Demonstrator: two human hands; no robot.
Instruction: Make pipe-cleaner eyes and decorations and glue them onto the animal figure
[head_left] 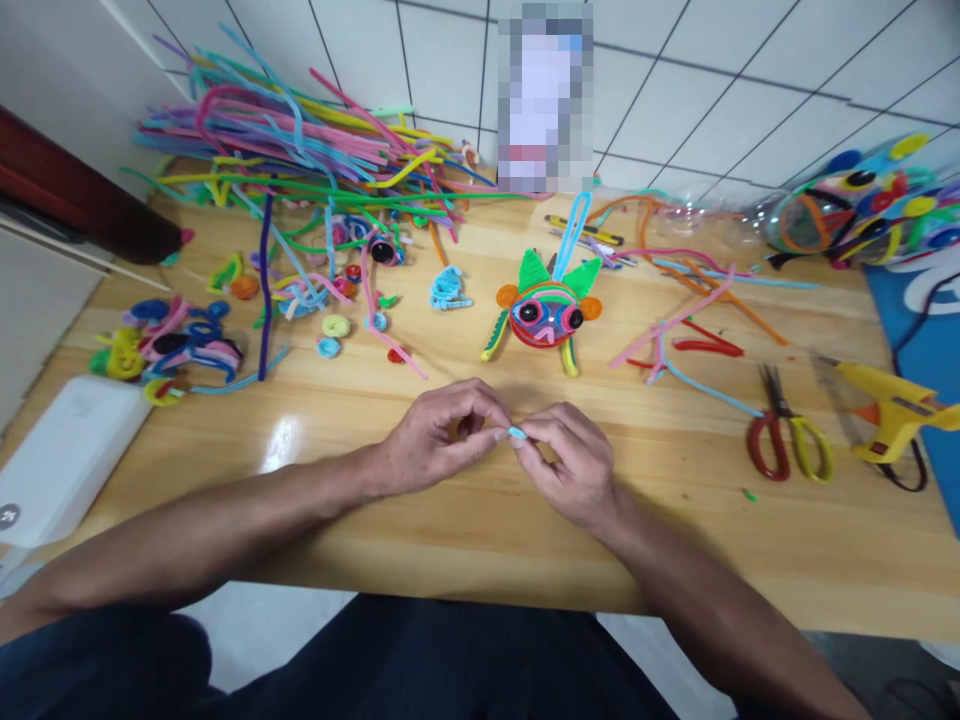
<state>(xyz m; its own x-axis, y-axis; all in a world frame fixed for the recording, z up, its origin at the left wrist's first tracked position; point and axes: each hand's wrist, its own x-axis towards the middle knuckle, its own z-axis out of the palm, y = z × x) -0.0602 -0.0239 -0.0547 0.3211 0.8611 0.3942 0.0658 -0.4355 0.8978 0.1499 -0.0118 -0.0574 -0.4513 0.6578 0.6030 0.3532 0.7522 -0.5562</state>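
Note:
Between the fingertips of both hands is a small light-blue piece of pipe cleaner (517, 433), mostly covered by the fingers. My left hand (448, 437) pinches it from the left, thumb and fingers closed. From the right, my right hand (566, 462) also pinches it. Just beyond the hands stands a pipe-cleaner figure (546, 318) with green ears, orange coils at the sides, black eyes in pink rings and a blue loop on top. A bent light-blue pipe-cleaner piece (448, 289) lies left of the figure.
A heap of coloured pipe cleaners (285, 140) fills the back left. Scissors (787, 430) and a yellow glue gun (892, 405) lie on the right. A white box-shaped device (75, 460) sits at the left edge. Decorated clear bottles (847, 215) lie at the back right.

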